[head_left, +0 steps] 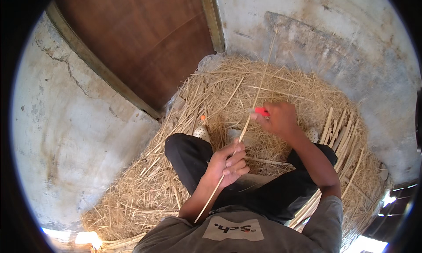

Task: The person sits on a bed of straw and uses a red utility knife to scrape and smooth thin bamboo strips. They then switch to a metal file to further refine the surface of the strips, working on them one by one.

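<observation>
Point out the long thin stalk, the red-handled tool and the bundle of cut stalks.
long thin stalk (253,107), head view, on its bare shaft above the hands.
red-handled tool (262,111), head view, on the red handle showing from the right hand.
bundle of cut stalks (341,132), head view, mid-length of the stalks.

Cracked plaster wall (79,121), wooden door (145,37) (brown)

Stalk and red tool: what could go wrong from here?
1. The right hand works a red-handled tool on the stalk not far from the left hand that grips it; a slip could reach those fingers.
2. The stalk is long and thin and might bend or snap.
3. Loose straw lies all around; a dropped piece could get lost in it.
</observation>
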Demonstrator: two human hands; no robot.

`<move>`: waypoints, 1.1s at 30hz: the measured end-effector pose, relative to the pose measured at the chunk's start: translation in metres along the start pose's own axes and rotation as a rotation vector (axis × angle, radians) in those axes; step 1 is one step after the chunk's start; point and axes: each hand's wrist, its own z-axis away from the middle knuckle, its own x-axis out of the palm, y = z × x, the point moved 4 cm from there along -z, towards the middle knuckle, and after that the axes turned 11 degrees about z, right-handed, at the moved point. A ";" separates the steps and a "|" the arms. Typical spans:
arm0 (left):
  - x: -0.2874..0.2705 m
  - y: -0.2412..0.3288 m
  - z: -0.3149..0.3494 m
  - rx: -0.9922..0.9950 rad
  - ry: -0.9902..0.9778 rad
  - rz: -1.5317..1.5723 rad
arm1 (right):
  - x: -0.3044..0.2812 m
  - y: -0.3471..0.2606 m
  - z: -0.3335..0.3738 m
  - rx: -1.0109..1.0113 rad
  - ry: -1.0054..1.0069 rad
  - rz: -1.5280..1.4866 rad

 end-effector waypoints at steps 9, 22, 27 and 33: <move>-0.006 -0.002 0.010 -0.009 -0.040 -0.020 | 0.008 0.009 0.001 0.073 0.011 0.015; -0.017 -0.001 0.032 -0.006 0.045 -0.165 | 0.012 -0.015 0.019 -0.100 0.150 -0.023; -0.019 -0.005 0.047 -0.047 0.078 -0.223 | 0.016 0.039 0.000 0.107 0.135 0.053; -0.025 -0.001 0.059 -0.089 0.054 -0.334 | 0.006 0.038 -0.007 0.099 0.169 0.017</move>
